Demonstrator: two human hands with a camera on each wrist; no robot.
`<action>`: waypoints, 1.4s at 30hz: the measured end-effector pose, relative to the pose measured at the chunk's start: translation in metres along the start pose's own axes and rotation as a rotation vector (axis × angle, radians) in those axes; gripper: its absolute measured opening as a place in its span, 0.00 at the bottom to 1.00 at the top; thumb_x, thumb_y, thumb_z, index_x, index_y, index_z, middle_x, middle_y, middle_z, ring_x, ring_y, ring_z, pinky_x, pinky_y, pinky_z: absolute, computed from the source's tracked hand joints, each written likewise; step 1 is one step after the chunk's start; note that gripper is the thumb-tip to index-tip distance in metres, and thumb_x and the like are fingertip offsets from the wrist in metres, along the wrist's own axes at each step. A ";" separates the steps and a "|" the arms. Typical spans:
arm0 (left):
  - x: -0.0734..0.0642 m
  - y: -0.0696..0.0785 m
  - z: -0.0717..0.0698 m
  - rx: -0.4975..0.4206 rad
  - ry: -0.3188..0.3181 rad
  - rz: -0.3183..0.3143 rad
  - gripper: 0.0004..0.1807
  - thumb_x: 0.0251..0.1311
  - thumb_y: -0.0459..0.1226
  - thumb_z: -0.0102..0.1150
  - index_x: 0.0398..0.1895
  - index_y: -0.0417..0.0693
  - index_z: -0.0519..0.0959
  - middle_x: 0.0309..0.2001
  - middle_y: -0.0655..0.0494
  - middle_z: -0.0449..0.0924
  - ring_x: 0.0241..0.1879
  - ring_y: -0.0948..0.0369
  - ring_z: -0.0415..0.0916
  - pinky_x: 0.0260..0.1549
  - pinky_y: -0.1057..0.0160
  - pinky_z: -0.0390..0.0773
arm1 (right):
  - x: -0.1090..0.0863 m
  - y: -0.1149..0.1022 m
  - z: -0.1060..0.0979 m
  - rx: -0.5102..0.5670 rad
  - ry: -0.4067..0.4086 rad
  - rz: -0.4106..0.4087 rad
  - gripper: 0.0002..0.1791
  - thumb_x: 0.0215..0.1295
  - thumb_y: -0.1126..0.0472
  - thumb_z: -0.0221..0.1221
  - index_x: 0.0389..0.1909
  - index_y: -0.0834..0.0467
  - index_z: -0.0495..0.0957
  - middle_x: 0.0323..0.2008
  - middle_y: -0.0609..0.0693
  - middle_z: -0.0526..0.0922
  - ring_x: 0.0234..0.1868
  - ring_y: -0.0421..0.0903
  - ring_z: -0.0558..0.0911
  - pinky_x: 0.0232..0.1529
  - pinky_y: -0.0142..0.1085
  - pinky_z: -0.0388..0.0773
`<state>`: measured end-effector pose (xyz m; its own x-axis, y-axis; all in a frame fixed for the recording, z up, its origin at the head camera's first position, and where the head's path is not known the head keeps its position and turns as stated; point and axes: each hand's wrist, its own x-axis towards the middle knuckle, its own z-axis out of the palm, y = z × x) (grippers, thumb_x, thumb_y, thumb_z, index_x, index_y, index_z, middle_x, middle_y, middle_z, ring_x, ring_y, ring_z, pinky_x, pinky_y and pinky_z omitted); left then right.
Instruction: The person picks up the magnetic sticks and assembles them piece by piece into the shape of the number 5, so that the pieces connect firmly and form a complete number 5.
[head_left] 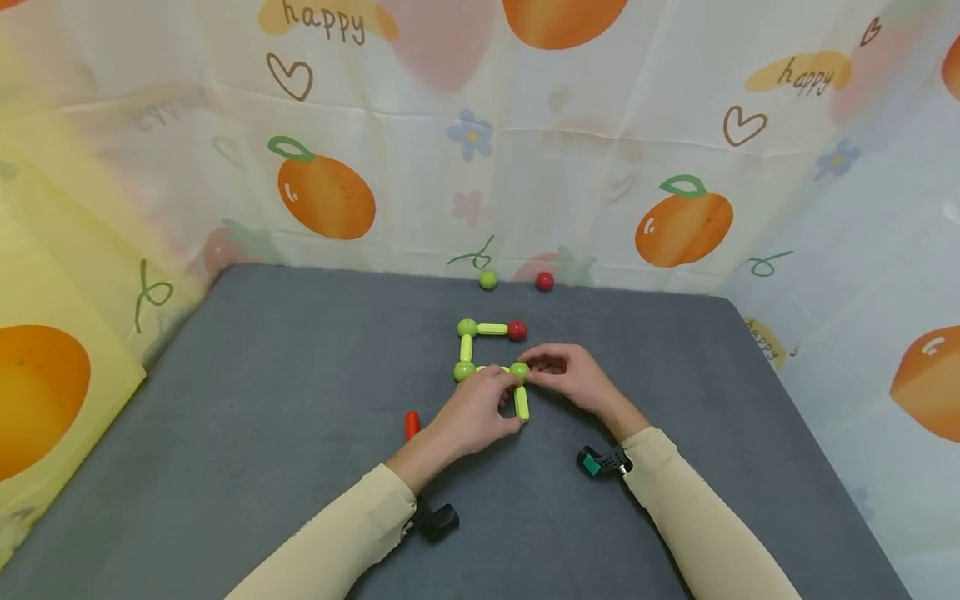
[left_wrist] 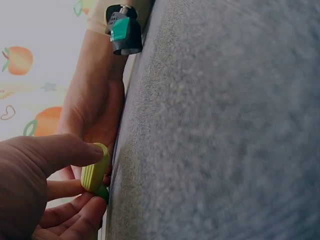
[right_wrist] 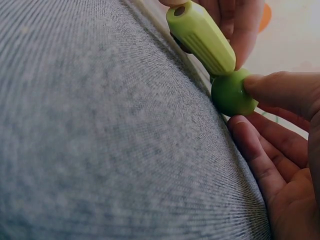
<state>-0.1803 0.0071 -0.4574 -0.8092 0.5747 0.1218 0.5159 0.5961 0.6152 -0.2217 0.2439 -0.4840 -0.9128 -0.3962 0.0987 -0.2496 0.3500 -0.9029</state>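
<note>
On the grey table, green balls, yellow-green rods and a red ball (head_left: pixel 517 331) are joined into an angular chain. My left hand (head_left: pixel 474 410) grips the rod (head_left: pixel 522 403) nearest me, its thumb at the free end and its fingers by the other end. In the left wrist view that thumb lies on the ribbed rod (left_wrist: pixel 93 171). My right hand (head_left: pixel 576 381) pinches the corner green ball (head_left: pixel 519 369) where this rod meets the chain. The right wrist view has the rod (right_wrist: pixel 205 40) touching the ball (right_wrist: pixel 232 94). Left fingers partly cover the rod running left.
A loose green ball (head_left: pixel 488 279) and a loose red ball (head_left: pixel 544 282) lie at the table's back edge, by the printed curtain (head_left: pixel 420 192). Beside the left wrist lies a red rod (head_left: pixel 412 425), partly hidden. Each wrist wears a small black camera (head_left: pixel 438 522).
</note>
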 end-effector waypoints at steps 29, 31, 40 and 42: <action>0.004 0.001 0.001 0.000 0.022 -0.019 0.26 0.61 0.37 0.80 0.63 0.43 0.84 0.49 0.53 0.81 0.43 0.60 0.77 0.44 0.61 0.81 | 0.003 -0.001 0.000 -0.003 -0.004 -0.009 0.14 0.74 0.65 0.70 0.58 0.61 0.89 0.50 0.55 0.90 0.47 0.52 0.87 0.49 0.34 0.84; 0.003 0.001 0.000 0.005 0.016 -0.011 0.27 0.62 0.36 0.79 0.64 0.44 0.84 0.49 0.53 0.81 0.43 0.60 0.77 0.44 0.60 0.81 | 0.004 -0.001 0.001 -0.003 -0.004 -0.010 0.14 0.74 0.65 0.70 0.57 0.61 0.89 0.50 0.55 0.90 0.47 0.52 0.87 0.49 0.34 0.84; 0.000 0.005 0.002 0.126 -0.105 0.070 0.22 0.67 0.41 0.75 0.63 0.51 0.87 0.53 0.53 0.83 0.49 0.56 0.80 0.50 0.56 0.81 | 0.001 -0.001 0.001 -0.009 -0.006 -0.006 0.15 0.75 0.64 0.69 0.59 0.62 0.88 0.50 0.55 0.89 0.47 0.51 0.87 0.49 0.34 0.84; 0.000 0.006 0.003 0.139 -0.093 0.073 0.19 0.68 0.39 0.75 0.61 0.51 0.88 0.52 0.53 0.83 0.49 0.56 0.80 0.51 0.56 0.81 | 0.001 -0.002 0.001 -0.008 -0.004 -0.012 0.15 0.74 0.64 0.70 0.58 0.61 0.88 0.50 0.55 0.89 0.47 0.51 0.87 0.48 0.34 0.84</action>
<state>-0.1765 0.0123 -0.4567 -0.7416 0.6653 0.0856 0.6117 0.6185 0.4932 -0.2218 0.2417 -0.4828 -0.9084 -0.4038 0.1082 -0.2634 0.3519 -0.8982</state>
